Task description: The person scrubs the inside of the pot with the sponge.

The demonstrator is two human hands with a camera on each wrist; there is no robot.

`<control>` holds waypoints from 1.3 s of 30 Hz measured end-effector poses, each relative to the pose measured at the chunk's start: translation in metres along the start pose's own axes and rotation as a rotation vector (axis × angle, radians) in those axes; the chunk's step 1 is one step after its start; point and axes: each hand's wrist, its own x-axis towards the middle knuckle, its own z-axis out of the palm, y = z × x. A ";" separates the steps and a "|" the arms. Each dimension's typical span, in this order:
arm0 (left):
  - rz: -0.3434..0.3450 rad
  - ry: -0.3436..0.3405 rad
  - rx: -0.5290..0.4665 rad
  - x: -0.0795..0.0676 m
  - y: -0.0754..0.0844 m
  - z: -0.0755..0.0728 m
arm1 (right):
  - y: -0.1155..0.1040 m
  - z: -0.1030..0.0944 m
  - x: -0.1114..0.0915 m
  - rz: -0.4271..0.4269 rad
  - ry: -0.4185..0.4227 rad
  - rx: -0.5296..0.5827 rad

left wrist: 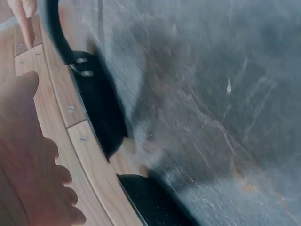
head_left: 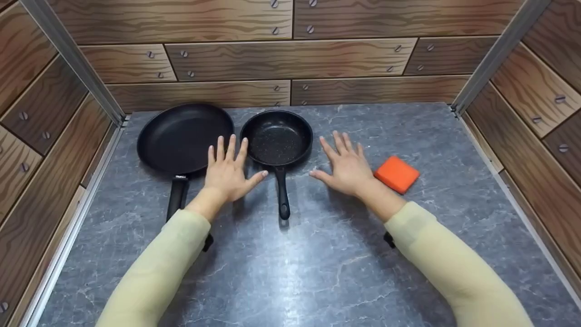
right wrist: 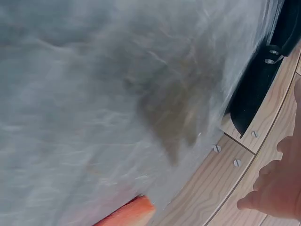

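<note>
In the head view my left hand [head_left: 227, 175] is held with fingers spread, between two black pans. It overlaps the right rim of the large frying pan [head_left: 188, 136] and reaches near the left rim of the small frying pan [head_left: 277, 136]. My right hand [head_left: 347, 168], fingers spread too, hovers to the right of the small pan. Beside its wrist lies an orange sponge-like block [head_left: 397, 175], its corner also showing in the right wrist view. Neither hand holds anything. The small pan's handle [head_left: 282, 195] points toward me; my left forearm partly hides the large pan's handle [head_left: 177, 197].
The grey marble-patterned tabletop [head_left: 290, 281] bears the pans and the block. Wood-patterned panels [head_left: 290, 59] wall the back and both sides, with metal posts at the back corners. A pale metal strip [head_left: 68, 245] runs along the left edge.
</note>
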 end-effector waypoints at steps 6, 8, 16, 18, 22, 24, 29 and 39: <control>0.000 -0.028 0.027 0.015 -0.006 0.004 | -0.007 0.000 0.022 -0.016 -0.013 0.013; 0.001 -0.029 0.030 0.019 -0.008 0.005 | -0.008 0.001 0.028 -0.023 -0.018 0.011; -0.002 -0.054 0.063 0.035 -0.012 0.006 | -0.008 0.008 0.050 -0.025 -0.045 0.001; -0.001 -0.064 0.066 0.037 -0.012 0.006 | -0.009 0.010 0.054 -0.024 -0.053 0.001; 0.002 -0.077 0.075 0.040 -0.010 0.008 | -0.010 0.015 0.060 -0.026 -0.072 -0.001; 0.003 -0.082 0.078 0.041 -0.010 0.010 | -0.010 0.017 0.062 -0.030 -0.077 -0.004; -0.003 -0.097 0.095 0.045 -0.008 0.012 | -0.010 0.020 0.065 -0.040 -0.087 -0.001; -0.003 -0.157 0.100 0.052 -0.006 0.017 | -0.011 0.023 0.064 -0.049 -0.091 0.020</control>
